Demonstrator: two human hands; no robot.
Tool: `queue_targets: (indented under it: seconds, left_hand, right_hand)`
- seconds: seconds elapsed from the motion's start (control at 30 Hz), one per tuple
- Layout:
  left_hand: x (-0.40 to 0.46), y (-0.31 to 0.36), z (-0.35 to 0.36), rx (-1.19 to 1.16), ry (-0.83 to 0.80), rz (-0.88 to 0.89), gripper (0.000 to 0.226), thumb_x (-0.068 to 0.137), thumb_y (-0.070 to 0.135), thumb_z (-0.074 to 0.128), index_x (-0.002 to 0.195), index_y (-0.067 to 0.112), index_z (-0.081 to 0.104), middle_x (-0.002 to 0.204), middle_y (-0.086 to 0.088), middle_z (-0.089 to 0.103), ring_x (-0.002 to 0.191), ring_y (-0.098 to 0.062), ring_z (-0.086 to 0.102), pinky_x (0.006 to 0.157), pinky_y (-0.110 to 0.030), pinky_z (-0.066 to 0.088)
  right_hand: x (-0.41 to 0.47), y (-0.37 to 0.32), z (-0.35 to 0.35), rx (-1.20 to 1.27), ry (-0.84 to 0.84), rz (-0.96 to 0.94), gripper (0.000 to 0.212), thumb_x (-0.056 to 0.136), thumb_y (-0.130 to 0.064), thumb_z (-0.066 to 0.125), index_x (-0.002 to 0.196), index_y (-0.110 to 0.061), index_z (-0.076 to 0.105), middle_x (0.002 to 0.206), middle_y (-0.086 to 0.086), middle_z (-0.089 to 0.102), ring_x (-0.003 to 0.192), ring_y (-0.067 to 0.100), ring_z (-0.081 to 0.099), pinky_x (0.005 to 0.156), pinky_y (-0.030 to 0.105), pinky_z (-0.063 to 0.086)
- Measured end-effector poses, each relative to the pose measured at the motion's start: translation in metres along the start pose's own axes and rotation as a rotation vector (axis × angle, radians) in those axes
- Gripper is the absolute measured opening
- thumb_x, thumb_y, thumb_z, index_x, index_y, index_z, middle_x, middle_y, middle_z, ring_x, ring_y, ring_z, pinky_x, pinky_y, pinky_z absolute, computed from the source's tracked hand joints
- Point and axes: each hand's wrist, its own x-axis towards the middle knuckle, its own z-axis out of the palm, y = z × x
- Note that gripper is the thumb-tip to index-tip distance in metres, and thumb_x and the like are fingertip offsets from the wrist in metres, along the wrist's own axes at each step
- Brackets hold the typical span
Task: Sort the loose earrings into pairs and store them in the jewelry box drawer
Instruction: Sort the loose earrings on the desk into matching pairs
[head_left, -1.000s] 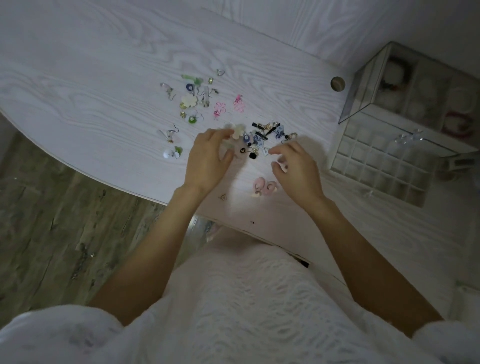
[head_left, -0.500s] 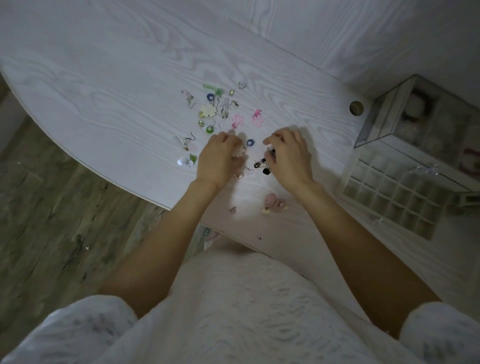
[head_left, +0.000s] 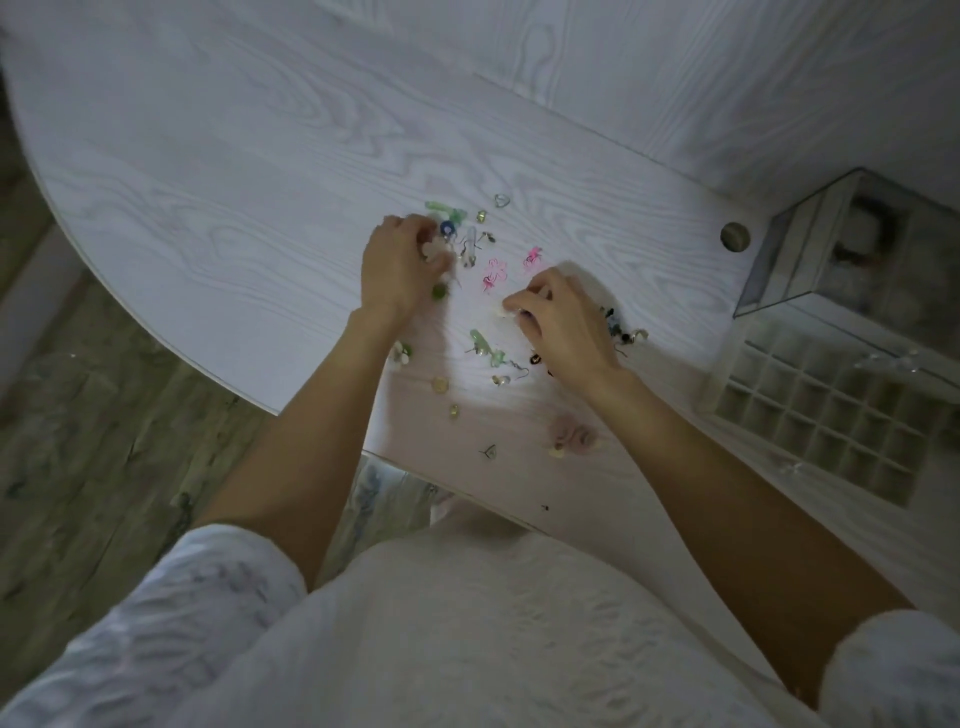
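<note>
Seen from the head camera, looking down in dim light, a person in a white textured top leans over a white wood-grain table (head_left: 218, 171) with a curved edge. Loose earrings lie scattered over the middle of the table. The left hand (head_left: 397, 267) rests on the far left of the scatter, its fingers curled down over a pale flower earring (head_left: 435, 250); whether they actually pinch it cannot be told. Just beyond those fingers lie a blue round earring (head_left: 447, 227) and a green earring (head_left: 441, 209). The right hand (head_left: 563, 319) sits nearer the middle, its fingers curled together and pinching a small pale earring (head_left: 503, 310) at the fingertips. Between the hands lie two pink bow-shaped earrings (head_left: 493, 274), close together. Nearer the person lie another green earring (head_left: 485, 347), a small gold piece (head_left: 440, 385) and a fuzzy pink pair (head_left: 571, 434). A cluster of dark earrings (head_left: 621, 325) shows just beyond the right hand. At the right stands a clear jewelry box (head_left: 831, 254), and its drawer (head_left: 831, 415), divided into many small square cells, lies pulled out on the table in front of it, well apart from the earrings.
</note>
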Motion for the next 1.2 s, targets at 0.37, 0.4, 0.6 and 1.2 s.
queue_targets:
  seconds: [0.37,0.4,0.6,1.2]
  left_hand:
    - [-0.027,0.016,-0.018,-0.264,0.118,0.091,0.018,0.087,0.017,0.061,0.103,0.015,0.068,0.095,-0.002,0.054,0.076,-0.006,0.052,0.076,-0.009,0.043]
    - [-0.039,0.025,-0.019,-0.325,0.116,0.119,0.017,0.088,0.017,0.061,0.102,0.015,0.068,0.096,-0.001,0.053,0.077,-0.001,0.052,0.073,-0.004,0.041]
    - [-0.107,0.079,0.028,-0.505,-0.173,0.281,0.014,0.088,0.015,0.063,0.099,0.019,0.07,0.106,0.0,0.06,0.086,-0.002,0.057,0.073,-0.012,0.046]
    - [-0.116,0.132,0.126,-0.058,-0.323,0.446,0.038,0.084,0.006,0.058,0.122,0.005,0.057,0.119,-0.02,0.054,0.103,-0.033,0.056,0.08,-0.03,0.04]
  right_hand:
    - [-0.01,0.001,-0.028,0.512,0.11,0.316,0.019,0.098,-0.015,0.044,0.105,-0.007,0.06,0.093,0.006,0.066,0.082,0.018,0.062,0.076,0.032,0.051]
    - [-0.019,0.003,-0.031,0.566,0.129,0.348,0.018,0.098,-0.015,0.044,0.103,-0.008,0.06,0.089,0.004,0.066,0.08,0.02,0.065,0.074,0.034,0.054]
    - [-0.087,0.041,-0.043,0.549,0.244,0.526,0.016,0.095,-0.014,0.048,0.102,-0.011,0.063,0.086,-0.001,0.065,0.082,0.018,0.067,0.078,0.047,0.056]
    - [-0.104,0.064,-0.03,-0.029,0.132,0.608,0.032,0.095,-0.011,0.043,0.126,-0.002,0.047,0.122,0.019,0.052,0.1,0.033,0.056,0.078,0.038,0.046]
